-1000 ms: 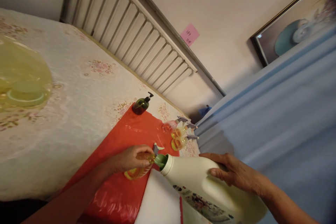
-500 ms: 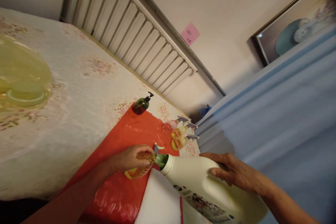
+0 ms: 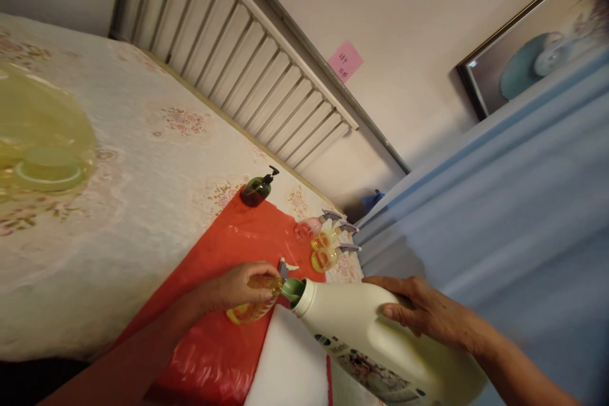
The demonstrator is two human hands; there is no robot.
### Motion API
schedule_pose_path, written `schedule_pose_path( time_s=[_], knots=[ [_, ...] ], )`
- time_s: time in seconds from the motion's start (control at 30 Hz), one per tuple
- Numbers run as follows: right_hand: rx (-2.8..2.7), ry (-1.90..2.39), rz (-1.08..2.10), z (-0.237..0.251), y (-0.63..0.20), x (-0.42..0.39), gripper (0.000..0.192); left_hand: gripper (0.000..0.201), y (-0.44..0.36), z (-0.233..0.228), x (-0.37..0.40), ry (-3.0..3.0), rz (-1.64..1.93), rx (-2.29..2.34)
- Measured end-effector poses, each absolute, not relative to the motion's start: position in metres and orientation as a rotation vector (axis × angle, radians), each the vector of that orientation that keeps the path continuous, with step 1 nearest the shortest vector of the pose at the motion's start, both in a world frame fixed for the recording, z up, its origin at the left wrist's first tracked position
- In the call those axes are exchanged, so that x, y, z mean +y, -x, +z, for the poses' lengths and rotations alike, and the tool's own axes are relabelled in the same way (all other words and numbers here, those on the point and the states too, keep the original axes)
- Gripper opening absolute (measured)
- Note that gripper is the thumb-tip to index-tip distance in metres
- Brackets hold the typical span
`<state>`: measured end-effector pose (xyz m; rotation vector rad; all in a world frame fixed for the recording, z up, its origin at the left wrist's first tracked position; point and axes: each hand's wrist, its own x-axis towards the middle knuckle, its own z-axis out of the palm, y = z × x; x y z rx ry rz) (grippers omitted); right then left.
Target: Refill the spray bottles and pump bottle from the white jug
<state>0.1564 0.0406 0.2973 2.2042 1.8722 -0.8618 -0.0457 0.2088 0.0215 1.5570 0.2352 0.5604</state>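
Note:
My left hand [image 3: 240, 288] is wrapped round a small clear bottle [image 3: 251, 312] with yellow liquid in its lower part. Its neck meets the green spout [image 3: 294, 290] of a large cream-coloured jug [image 3: 349, 314], which lies tilted on its side with its mouth towards the bottle. On the upper side of the jug, my right hand [image 3: 421, 311] grips the handle area, fingers partly hidden behind it. Whether liquid is flowing between the two cannot be made out. A grey and white spray trigger head [image 3: 287, 268] shows just behind the bottle's neck.
A red plastic sheet [image 3: 252, 238] and a white block [image 3: 288, 361] lie under the work. Several trigger spray bottles [image 3: 324, 259] stand beyond, with a dark green pump bottle [image 3: 255, 191] at the sheet's corner. A translucent yellow container [image 3: 42, 114] is left; a blue curtain [image 3: 514, 203] hangs right.

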Motion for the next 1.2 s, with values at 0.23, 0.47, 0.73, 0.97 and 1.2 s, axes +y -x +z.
schedule_pose_path(
  time_s=[0.23,0.47,0.73,0.97,1.2],
  knots=[
    [1.866,-2.203,-0.877,0.297,-0.157,0.041,0.055,0.028,0.046,0.022,0.209,-1.558,0.562,0.227],
    [1.859,-2.219,-0.896,0.296,-0.158,0.040,0.056,0.029,0.042,0.016,0.210,-1.559,0.568,0.233],
    [1.827,-2.236,-0.945,0.295,-0.157,0.040,0.057,0.028,0.046,0.021,0.208,-1.547,0.566,0.226],
    [1.832,-2.241,-0.916,0.295,-0.158,0.039,0.058,0.028,0.045,0.020,0.208,-1.547,0.572,0.240],
    [1.848,-2.278,-0.994,0.287,-0.163,0.032,0.057,0.028,0.045,0.020,0.209,-1.532,0.571,0.231]
  ],
)
